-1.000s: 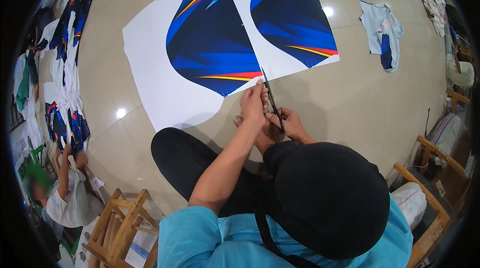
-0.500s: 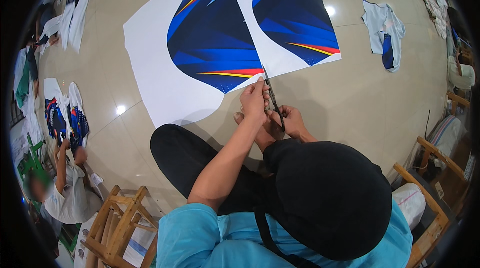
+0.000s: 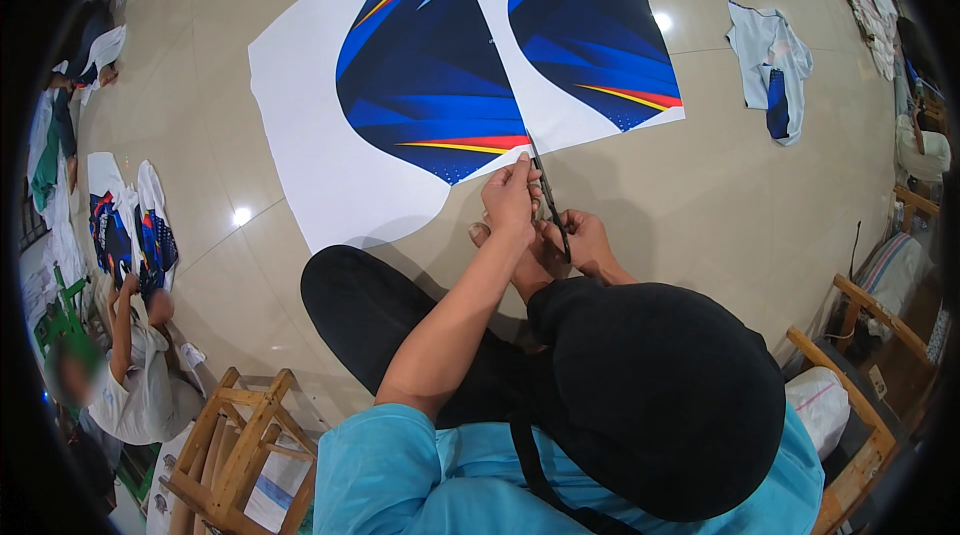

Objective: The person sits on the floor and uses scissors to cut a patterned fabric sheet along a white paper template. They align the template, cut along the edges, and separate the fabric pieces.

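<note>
A large white fabric sheet lies on the tiled floor, printed with two dark blue panels, the left panel and the right panel, both with red and yellow stripes. My left hand pinches the sheet's near edge beside the left panel's lower right corner. Long dark scissors are in my right hand, fingers around the handles. Their blades reach into the sheet's edge at that corner, between the panels. Part of a bare foot shows behind my left wrist.
A crumpled pale blue garment piece lies on the floor at the right. At the left, a seated co-worker handles printed cloth pieces. Wooden stools stand lower left, a wooden frame lower right.
At the upper left, the long white and blue cloth has been drawn away toward the left edge. My hands and the scissors stay almost in place.
</note>
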Available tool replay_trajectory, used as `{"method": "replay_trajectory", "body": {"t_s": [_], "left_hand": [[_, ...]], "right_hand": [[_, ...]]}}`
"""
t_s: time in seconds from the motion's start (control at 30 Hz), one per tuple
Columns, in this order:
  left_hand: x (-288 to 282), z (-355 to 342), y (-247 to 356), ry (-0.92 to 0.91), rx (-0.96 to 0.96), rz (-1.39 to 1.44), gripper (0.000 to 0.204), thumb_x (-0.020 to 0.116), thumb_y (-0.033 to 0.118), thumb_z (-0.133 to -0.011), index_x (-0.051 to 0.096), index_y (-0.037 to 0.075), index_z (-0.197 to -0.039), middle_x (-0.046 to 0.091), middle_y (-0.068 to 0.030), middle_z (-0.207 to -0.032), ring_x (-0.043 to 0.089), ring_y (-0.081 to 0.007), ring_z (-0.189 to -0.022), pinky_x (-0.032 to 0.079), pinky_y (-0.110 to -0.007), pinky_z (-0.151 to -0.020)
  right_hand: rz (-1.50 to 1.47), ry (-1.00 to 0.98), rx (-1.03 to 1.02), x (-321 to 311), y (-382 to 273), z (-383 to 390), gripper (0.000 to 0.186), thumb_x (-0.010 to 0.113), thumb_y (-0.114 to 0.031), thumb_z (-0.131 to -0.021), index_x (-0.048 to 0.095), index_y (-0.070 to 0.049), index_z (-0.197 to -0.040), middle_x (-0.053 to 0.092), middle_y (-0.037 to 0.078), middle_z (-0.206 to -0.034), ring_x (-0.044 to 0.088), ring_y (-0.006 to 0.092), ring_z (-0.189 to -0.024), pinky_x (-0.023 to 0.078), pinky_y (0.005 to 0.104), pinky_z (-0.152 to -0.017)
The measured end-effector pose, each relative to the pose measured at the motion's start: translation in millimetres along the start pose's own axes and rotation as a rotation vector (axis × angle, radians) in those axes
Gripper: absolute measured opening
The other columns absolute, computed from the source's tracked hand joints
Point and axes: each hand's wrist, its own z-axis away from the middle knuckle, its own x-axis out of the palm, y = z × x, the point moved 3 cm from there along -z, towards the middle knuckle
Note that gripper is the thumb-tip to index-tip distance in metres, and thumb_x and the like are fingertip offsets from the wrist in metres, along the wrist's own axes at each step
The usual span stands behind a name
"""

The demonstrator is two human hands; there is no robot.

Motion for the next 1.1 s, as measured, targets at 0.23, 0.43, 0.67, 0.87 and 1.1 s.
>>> {"method": "replay_trajectory", "body": {"t_s": [0.23, 0.43, 0.67, 0.87, 1.1], "left_hand": [[-0.3, -0.2, 0.1, 0.005, -0.005, -0.008, 0.026, 0.074, 0.03, -0.099, 0.064, 0.006, -0.099, 0.068, -0.0028, -0.086, 0.053, -0.0062, -0.058, 0.038, -0.021, -0.044], [-1.8, 0.3, 0.1, 0.0, -0.011, 0.03, 0.024, 0.073, 0.029, -0.1, 0.064, 0.007, -0.099, 0.067, -0.0019, -0.084, 0.05, -0.0052, -0.057, 0.037, -0.02, -0.045], [-4.9, -3.0, -2.0, 0.001, 0.017, 0.04, 0.022, 0.074, 0.028, -0.099, 0.066, 0.008, -0.095, 0.063, -0.0003, -0.078, 0.046, -0.0044, -0.056, 0.033, -0.021, -0.047], [-5.2, -0.1, -1.2, -0.01, 0.041, 0.057, 0.025, 0.074, 0.028, -0.098, 0.066, 0.007, -0.088, 0.061, -0.0005, -0.074, 0.045, -0.0055, -0.058, 0.036, -0.023, -0.049], [-4.4, 0.7, 0.4, 0.009, 0.022, 0.034, 0.025, 0.075, 0.028, -0.098, 0.065, 0.007, -0.087, 0.06, -0.0011, -0.075, 0.046, -0.0062, -0.058, 0.038, -0.024, -0.049]], "right_hand": [[0.028, -0.004, -0.003, -2.1, -0.4, 0.1, 0.031, 0.08, -0.025, -0.091, 0.061, -0.004, -0.078, 0.063, 0.003, -0.064, 0.056, 0.009, -0.052, 0.043, 0.0256, -0.048], [-0.068, -0.051, 0.057, -1.5, -9.0, -4.2, 0.035, 0.081, -0.033, -0.089, 0.064, -0.003, -0.077, 0.063, 0.003, -0.067, 0.056, 0.0089, -0.057, 0.041, 0.0268, -0.052], [-0.085, -0.077, 0.019, 0.9, -31.4, -12.2, 0.035, 0.079, -0.033, -0.09, 0.063, -0.004, -0.078, 0.064, 0.003, -0.067, 0.056, 0.0097, -0.057, 0.04, 0.0263, -0.052], [-0.096, -0.067, 0.02, 3.1, -37.0, -16.0, 0.036, 0.079, -0.032, -0.09, 0.062, -0.004, -0.077, 0.064, 0.004, -0.066, 0.056, 0.0102, -0.056, 0.04, 0.0265, -0.05], [-0.1, -0.042, 0.007, 2.8, -30.8, -20.3, 0.036, 0.08, -0.031, -0.089, 0.062, -0.003, -0.076, 0.064, 0.005, -0.066, 0.057, 0.0104, -0.055, 0.041, 0.0272, -0.049]]}}
